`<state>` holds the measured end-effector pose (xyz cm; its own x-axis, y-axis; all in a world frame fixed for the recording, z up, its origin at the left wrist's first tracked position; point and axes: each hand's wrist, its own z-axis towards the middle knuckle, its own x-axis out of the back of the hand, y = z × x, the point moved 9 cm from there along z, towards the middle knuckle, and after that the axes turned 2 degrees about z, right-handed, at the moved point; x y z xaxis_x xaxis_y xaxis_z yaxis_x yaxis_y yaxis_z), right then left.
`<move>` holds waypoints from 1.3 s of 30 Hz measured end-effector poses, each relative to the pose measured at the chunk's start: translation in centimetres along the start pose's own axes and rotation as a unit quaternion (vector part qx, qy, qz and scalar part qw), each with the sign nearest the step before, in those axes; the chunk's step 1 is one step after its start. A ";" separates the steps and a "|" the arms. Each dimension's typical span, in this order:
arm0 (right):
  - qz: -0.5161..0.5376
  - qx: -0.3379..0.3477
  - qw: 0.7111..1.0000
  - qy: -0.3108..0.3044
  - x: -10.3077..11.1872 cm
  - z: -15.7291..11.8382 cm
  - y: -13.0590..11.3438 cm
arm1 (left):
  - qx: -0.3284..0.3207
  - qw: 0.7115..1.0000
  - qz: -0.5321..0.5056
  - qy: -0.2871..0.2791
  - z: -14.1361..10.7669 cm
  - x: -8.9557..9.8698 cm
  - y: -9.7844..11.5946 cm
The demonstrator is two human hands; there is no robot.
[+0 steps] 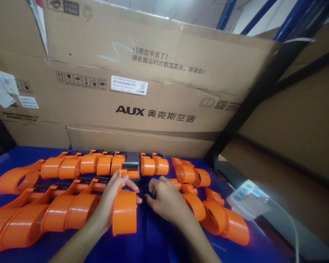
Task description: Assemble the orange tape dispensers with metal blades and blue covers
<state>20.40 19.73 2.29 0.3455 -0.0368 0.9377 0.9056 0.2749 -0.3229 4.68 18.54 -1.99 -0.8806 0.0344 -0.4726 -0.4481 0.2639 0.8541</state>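
My left hand is closed around an orange plastic part with a wide round cuff at its lower end. Its narrow upper end overlaps a small dark device on the blue surface, and contact between them cannot be told. Just to the right, my right hand has its fingers curled in toward the held part. Whatever sits between those fingertips is hidden. Similar orange parts lie close by on both sides, such as a cuffed one left of my left wrist and another beside my right hand.
Several orange parts are lined up in rows on the blue tabletop. A large cardboard sheet stands behind them. At right are a white-and-blue box-like device with a white cable and a dark rack post.
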 end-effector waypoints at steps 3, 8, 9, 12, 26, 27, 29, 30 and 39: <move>0.091 0.012 0.995 0.025 0.5 0.3 0.2 | 0.002 1.000 -0.008 0.015 0.1 0.2 0.4; 0.405 0.001 0.906 0.124 2.3 0.6 1.6 | -0.042 0.998 0.007 0.046 0.5 0.6 1.1; 0.457 -0.002 0.880 0.133 2.5 0.6 1.8 | -0.048 0.998 0.013 0.039 0.6 0.6 1.0; 0.522 -0.006 0.841 0.139 2.8 0.6 1.9 | -0.048 0.999 0.018 0.019 0.9 0.3 0.4; 0.506 0.030 0.849 0.146 2.4 0.7 0.8 | -0.078 0.994 0.072 -0.016 1.6 0.2 -0.4; 0.493 0.035 0.854 0.164 2.7 0.5 0.8 | -0.079 0.994 0.074 -0.016 1.7 0.2 -0.5; 0.474 0.042 0.859 0.188 3.0 0.3 0.8 | -0.081 0.993 0.081 -0.018 1.7 0.2 -0.5; 0.468 0.044 0.861 0.195 3.1 0.3 0.7 | -0.081 0.993 0.085 -0.017 1.7 0.2 -0.5; 0.389 0.049 0.888 0.240 3.4 -0.5 0.2 | -0.085 0.993 0.077 0.002 1.9 0.7 -0.6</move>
<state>21.84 19.21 5.34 0.9439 -0.1980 0.2644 0.3285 0.4784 -0.8144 4.65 20.22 -3.27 -0.9410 0.0585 -0.3334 -0.3276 0.0897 0.9405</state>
